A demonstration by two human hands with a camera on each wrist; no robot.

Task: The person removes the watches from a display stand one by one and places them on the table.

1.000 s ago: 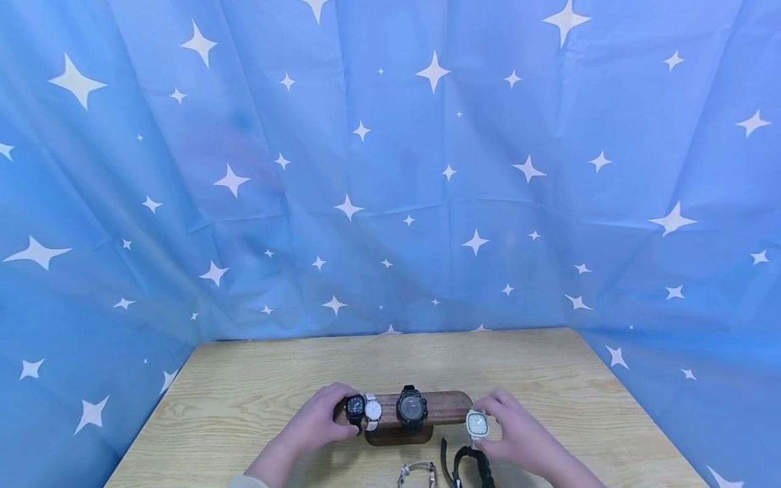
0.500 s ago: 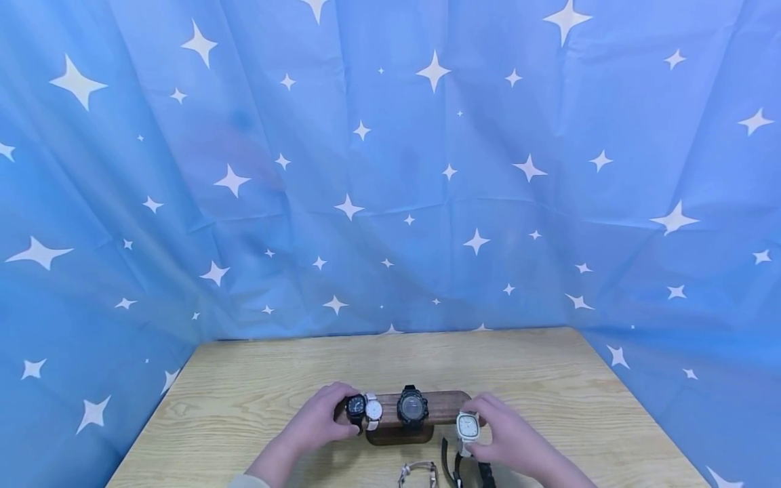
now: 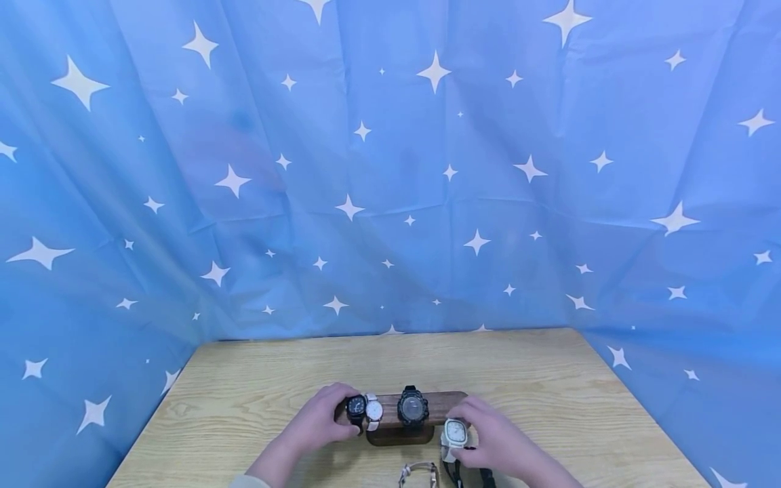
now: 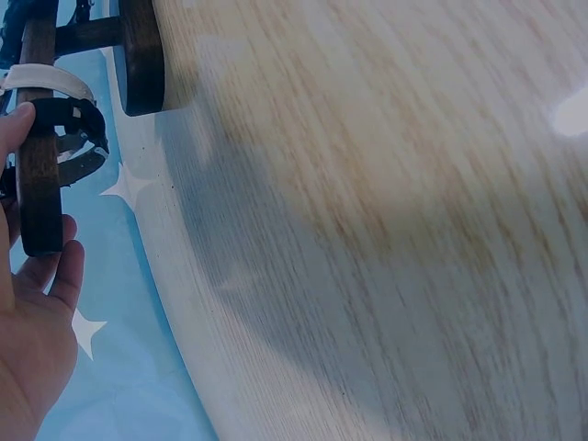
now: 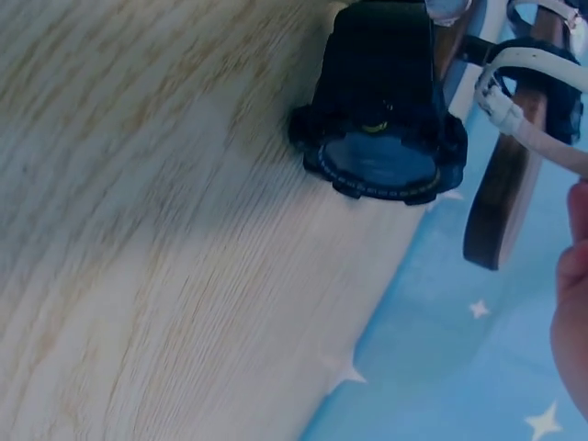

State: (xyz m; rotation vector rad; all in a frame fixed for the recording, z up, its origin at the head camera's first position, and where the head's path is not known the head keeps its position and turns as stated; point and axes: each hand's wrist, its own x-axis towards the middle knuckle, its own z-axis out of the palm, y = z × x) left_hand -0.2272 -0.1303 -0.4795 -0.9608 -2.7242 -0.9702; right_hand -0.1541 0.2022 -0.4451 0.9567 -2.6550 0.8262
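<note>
"How would you handle this step?"
"I'd keep the wooden stand (image 3: 444, 408) steady: the left hand (image 3: 318, 420) grips its left end, thumb and fingertips round it. The right hand (image 3: 493, 439) pinches the pale square watch (image 3: 455, 434) by the stand's right end; whether its strap encircles the stand, I can't tell. Best keep that loop wide"
"Anything in the way?"
"The chunky black watch (image 3: 413, 408) midway along probably limits sliding; the loose black watch (image 3: 487, 478), partly hidden below the right hand, could snag; the slim pale strap (image 3: 421, 465) lies apart"
</note>
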